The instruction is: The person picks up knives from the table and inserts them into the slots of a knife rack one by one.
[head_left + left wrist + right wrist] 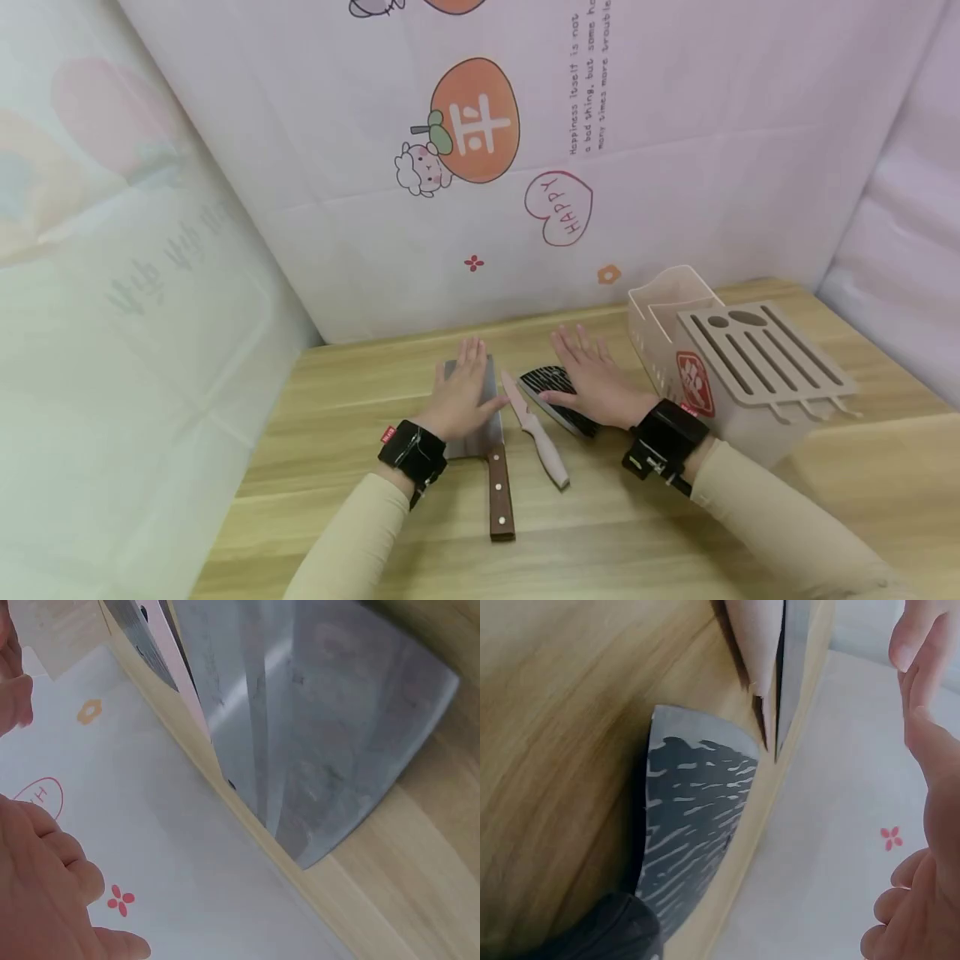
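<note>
Wooden bench (360, 508) before a cartoon-print backdrop (480, 167). Left hand (459, 398) flat on cleaver (491, 433), fingers straight and together. Right hand (596, 383) flat over dark patterned knife (558, 398), fingers slightly spread. Between them, pink paring knife (536, 429); right of fingers, knife block (742, 367).

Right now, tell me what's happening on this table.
A person has both hands laid flat on knives on a wooden table. The left hand rests on the blade of a cleaver with a wooden handle. The right hand covers a dark patterned knife. A small pink knife lies between them, untouched. A beige knife holder stands to the right.
</note>
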Action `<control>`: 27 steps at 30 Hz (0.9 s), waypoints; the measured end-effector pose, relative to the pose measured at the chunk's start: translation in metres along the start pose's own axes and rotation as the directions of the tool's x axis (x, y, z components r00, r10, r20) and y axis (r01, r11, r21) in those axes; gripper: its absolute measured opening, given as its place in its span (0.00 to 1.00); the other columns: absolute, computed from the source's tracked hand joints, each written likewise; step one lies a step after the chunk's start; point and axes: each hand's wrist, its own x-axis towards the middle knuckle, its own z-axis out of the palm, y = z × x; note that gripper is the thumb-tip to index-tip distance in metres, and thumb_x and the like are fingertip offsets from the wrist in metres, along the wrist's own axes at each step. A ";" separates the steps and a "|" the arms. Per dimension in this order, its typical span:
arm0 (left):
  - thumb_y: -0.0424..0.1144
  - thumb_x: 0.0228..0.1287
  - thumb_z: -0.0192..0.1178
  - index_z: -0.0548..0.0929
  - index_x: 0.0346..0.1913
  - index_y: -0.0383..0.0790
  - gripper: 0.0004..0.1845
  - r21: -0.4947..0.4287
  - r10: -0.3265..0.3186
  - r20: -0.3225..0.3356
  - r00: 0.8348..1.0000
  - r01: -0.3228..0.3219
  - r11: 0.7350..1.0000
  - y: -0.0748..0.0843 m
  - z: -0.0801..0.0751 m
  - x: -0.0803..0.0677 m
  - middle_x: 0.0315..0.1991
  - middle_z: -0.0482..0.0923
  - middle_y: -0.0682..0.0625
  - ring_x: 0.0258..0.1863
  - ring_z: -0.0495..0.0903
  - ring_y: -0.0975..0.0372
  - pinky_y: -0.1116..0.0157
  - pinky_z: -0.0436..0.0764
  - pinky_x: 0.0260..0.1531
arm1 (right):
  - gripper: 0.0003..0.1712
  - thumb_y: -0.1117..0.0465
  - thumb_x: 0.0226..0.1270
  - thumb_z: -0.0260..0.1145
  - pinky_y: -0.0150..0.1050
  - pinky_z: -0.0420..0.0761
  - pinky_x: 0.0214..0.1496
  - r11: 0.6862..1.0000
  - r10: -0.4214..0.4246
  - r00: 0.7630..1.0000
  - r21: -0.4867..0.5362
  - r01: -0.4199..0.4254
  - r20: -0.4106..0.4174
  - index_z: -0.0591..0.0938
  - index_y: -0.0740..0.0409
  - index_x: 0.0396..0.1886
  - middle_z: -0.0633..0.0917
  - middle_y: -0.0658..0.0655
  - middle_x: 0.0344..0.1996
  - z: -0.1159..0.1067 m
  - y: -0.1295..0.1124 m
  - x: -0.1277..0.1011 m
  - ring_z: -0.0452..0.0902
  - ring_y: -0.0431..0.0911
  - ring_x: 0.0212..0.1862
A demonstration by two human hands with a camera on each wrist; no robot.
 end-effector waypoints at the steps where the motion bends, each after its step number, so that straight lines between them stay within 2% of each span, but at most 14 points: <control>1: 0.58 0.76 0.55 0.35 0.81 0.33 0.52 0.009 0.002 0.002 1.000 -0.002 1.000 0.000 -0.001 0.000 0.81 0.25 0.42 0.80 0.26 0.53 0.36 0.34 0.74 | 0.57 0.42 0.75 0.64 0.69 0.37 0.77 1.000 -0.009 1.000 -0.002 0.009 0.001 0.44 0.70 0.82 0.43 0.71 0.80 -0.002 -0.001 -0.001 0.28 0.66 0.80; 9: 0.59 0.76 0.55 0.38 0.81 0.31 0.52 0.062 0.035 0.011 0.999 -0.036 0.997 0.001 -0.004 -0.004 0.81 0.26 0.41 0.80 0.27 0.53 0.37 0.35 0.74 | 0.57 0.41 0.74 0.64 0.66 0.36 0.79 0.997 -0.067 0.997 -0.038 0.068 0.034 0.44 0.68 0.82 0.39 0.68 0.81 -0.010 -0.007 -0.011 0.27 0.64 0.80; 15: 0.59 0.75 0.56 0.41 0.81 0.31 0.51 0.100 0.085 0.015 0.996 -0.086 0.991 0.002 -0.003 -0.012 0.82 0.30 0.41 0.81 0.32 0.49 0.36 0.35 0.74 | 0.55 0.42 0.73 0.66 0.68 0.41 0.78 0.988 -0.142 0.990 -0.061 0.143 0.018 0.49 0.70 0.81 0.43 0.70 0.80 -0.012 -0.007 -0.025 0.32 0.66 0.80; 20: 0.56 0.76 0.58 0.43 0.81 0.30 0.50 0.122 0.163 0.014 0.987 -0.163 0.979 0.001 -0.005 -0.027 0.82 0.35 0.39 0.81 0.37 0.47 0.35 0.38 0.74 | 0.54 0.43 0.73 0.67 0.68 0.44 0.77 0.979 -0.191 0.981 -0.067 0.193 0.042 0.51 0.69 0.81 0.47 0.71 0.80 -0.015 -0.008 -0.039 0.37 0.67 0.79; 23: 0.55 0.76 0.58 0.45 0.81 0.30 0.48 0.102 0.199 0.009 0.980 -0.199 0.975 -0.001 -0.008 -0.040 0.82 0.38 0.38 0.81 0.39 0.47 0.35 0.40 0.74 | 0.55 0.43 0.70 0.69 0.67 0.47 0.77 0.972 -0.223 0.973 -0.064 0.227 0.068 0.52 0.67 0.81 0.48 0.68 0.80 -0.016 -0.009 -0.049 0.39 0.67 0.79; 27: 0.56 0.74 0.59 0.49 0.81 0.33 0.47 0.088 0.248 0.026 0.968 -0.250 0.964 -0.001 -0.009 -0.056 0.81 0.42 0.41 0.81 0.42 0.49 0.35 0.43 0.74 | 0.56 0.42 0.66 0.70 0.66 0.57 0.74 0.953 -0.287 0.953 -0.072 0.294 0.092 0.55 0.66 0.81 0.51 0.65 0.80 -0.019 -0.011 -0.068 0.47 0.67 0.78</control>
